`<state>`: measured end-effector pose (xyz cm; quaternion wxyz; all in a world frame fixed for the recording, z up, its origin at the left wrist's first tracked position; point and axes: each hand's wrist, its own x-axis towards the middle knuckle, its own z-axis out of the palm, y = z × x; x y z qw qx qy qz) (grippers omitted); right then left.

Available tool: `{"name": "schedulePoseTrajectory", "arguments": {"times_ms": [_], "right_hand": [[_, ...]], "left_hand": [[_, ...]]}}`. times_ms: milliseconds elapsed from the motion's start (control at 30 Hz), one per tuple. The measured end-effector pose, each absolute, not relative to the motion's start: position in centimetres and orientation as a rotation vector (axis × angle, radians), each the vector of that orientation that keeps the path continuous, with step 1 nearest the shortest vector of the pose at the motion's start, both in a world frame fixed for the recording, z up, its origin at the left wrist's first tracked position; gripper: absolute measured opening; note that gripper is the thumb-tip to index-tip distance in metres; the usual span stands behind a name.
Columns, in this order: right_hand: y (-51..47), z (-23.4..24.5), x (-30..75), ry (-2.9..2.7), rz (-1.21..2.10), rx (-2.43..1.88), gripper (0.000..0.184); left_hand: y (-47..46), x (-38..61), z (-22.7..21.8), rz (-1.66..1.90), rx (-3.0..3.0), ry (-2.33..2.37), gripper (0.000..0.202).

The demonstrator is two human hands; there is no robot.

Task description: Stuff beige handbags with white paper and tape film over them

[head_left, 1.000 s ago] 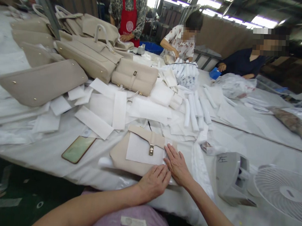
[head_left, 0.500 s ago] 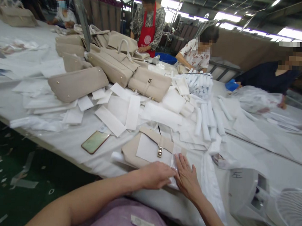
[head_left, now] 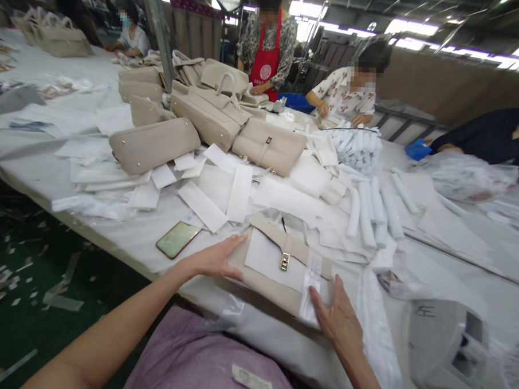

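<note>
A beige handbag (head_left: 266, 285) lies on its back near the table's front edge, its metal turn-lock clasp (head_left: 284, 261) facing up. White sheet (head_left: 261, 255) is tucked under the flap strap, and a shiny clear plastic strip (head_left: 311, 280) runs over the right part of the bag. My left hand (head_left: 217, 258) grips the bag's left end, thumb on the near side and fingers at the far corner. At the right end my right hand (head_left: 340, 317) holds the bag, thumb on top by the plastic strip. Undersides of both grips are hidden.
Several beige handbags (head_left: 154, 144) are piled beyond, with white paper pieces (head_left: 203, 206) before them. A phone (head_left: 178, 239) lies left of the bag. White rolls (head_left: 366, 213) and a grey-white fan (head_left: 446, 340) are to the right. Co-workers sit or stand across the table (head_left: 123, 257).
My left hand has moved from the bag's right side to its left end. My right hand has shifted onto the right end. The bag sits turned slightly and the clear strip now lies across it.
</note>
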<state>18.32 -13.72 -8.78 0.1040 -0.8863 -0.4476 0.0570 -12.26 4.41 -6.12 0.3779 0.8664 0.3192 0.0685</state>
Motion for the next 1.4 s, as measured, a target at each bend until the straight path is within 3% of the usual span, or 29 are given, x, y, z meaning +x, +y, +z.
{"name": "schedulePoseTrajectory", "arguments": {"times_ms": [200,400,500,733,933,1033,1167,1267,1400], "right_hand": [[-13.9,-8.4,18.0,-1.255,0.219,-2.653,0.082],[-14.0,-8.5,18.4,-1.292,0.22,-2.633,0.082],[-13.6,-8.3,18.8,-1.312,0.243,-2.648,0.083],[-8.9,-6.6,18.8,-1.475,-0.043,-2.29,0.067],[-1.6,-5.7,17.4,-1.744,0.094,-1.917,0.038],[2.7,-5.8,16.6,-1.906,0.152,-1.894,0.033],[8.2,-6.4,15.0,-2.074,0.104,-2.191,0.032],[11.2,-7.1,14.2,-1.948,0.107,-2.368,0.036],[13.1,-7.9,15.0,-1.726,0.367,-2.245,0.026]], "left_hand": [[4.0,-12.6,-6.5,0.043,2.209,0.837,0.09],[3.4,-10.7,-4.4,0.305,2.572,0.903,0.11],[3.7,-8.6,-3.3,0.399,2.75,0.73,0.109],[7.9,-4.5,-4.7,0.381,2.461,0.998,0.088],[7.9,-3.2,-6.9,0.32,2.487,0.958,0.043],[7.2,-2.7,-7.3,0.316,2.568,1.033,0.041],[6.7,-2.6,-8.0,0.384,2.614,1.081,0.042],[6.5,-2.8,-8.6,0.447,2.64,1.088,0.043],[6.4,-3.0,-9.4,0.501,2.623,1.099,0.046]]}}
